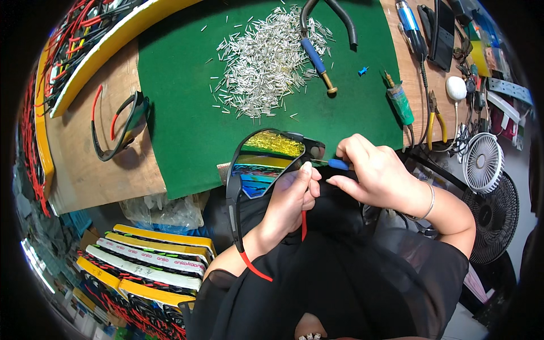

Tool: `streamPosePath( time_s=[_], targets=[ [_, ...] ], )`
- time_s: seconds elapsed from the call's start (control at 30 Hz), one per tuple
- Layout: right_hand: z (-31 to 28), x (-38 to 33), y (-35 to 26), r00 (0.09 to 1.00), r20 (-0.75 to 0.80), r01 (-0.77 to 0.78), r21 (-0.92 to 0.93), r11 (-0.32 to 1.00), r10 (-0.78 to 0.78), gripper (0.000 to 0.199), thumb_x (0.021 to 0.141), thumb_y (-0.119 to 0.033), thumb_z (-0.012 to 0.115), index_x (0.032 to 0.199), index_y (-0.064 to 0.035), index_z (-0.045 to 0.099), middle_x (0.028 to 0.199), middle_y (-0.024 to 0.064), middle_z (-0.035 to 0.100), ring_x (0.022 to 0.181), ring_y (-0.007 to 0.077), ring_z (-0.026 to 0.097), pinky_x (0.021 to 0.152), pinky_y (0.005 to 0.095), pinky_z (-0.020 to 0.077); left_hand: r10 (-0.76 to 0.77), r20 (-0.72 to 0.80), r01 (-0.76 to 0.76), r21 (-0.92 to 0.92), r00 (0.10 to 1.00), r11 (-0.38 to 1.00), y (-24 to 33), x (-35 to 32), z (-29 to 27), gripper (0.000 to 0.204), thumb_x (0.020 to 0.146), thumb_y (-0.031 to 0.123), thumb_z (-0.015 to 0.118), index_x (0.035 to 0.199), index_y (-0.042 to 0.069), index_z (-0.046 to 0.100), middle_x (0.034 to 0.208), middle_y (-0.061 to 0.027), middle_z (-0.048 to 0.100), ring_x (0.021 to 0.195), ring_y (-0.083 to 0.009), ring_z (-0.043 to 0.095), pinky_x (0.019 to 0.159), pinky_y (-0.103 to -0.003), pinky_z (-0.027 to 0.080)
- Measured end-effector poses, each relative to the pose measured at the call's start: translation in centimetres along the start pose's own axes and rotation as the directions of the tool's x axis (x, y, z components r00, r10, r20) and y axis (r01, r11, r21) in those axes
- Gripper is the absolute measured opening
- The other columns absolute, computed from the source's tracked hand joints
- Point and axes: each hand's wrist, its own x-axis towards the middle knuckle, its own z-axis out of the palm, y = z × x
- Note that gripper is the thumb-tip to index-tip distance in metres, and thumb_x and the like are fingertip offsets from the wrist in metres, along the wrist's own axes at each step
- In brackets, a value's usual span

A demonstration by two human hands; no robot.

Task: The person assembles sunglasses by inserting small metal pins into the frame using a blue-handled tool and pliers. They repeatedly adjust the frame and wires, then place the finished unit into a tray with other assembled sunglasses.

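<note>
At the near edge of the green mat [187,141], over the lap, the left hand [288,204] pinches a pair of sunglasses [266,161] with mirrored lenses by the hinge end; the frame extends left and up from the fingers, one black temple with red tip hanging below the wrist. The right hand [377,175] sits just right of the frame, fingers closed around a small blue-handled screwdriver [334,164], tip pointed at the hinge. A pile of small metal pins [266,62] lies further back on the mat. A second pair of glasses [122,124] rests well apart, on the wooden bench [96,170] to the left.
</note>
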Motion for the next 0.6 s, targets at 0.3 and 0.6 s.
streamPosePath(
  time_s=[0.3,0.6],
  targets=[
    [0.27,0.06,0.10,0.999,-0.053,-0.010,-0.012,1.000,0.009,0.023,0.079,-0.021,0.058,0.071,-0.0017,0.049,0.058,0.0124,0.051,0.049,0.0275,0.055,0.045,0.0340,0.0457,-0.004,-0.007,0.004,0.014,1.000,1.000,0.05,0.00,0.05,0.027,0.093,0.028,0.040,0.083,0.005,0.049,0.058,0.0004,0.045,0.041,-0.0038,0.026,0.038,-0.017,0.022],
    [0.11,-0.13,0.17,0.999,-0.038,0.024,0.001,1.000,-0.024,0.024,0.081,-0.024,0.056,0.074,-0.0023,0.049,0.056,0.0119,0.051,0.050,0.0292,0.055,0.045,0.0349,0.0457,-0.007,0.003,0.007,0.002,1.000,1.000,0.21,-0.09,0.15,0.027,0.093,0.028,0.040,0.084,0.005,0.049,0.058,0.0005,0.045,0.042,-0.0038,0.026,0.039,-0.017,0.022]
  ],
)
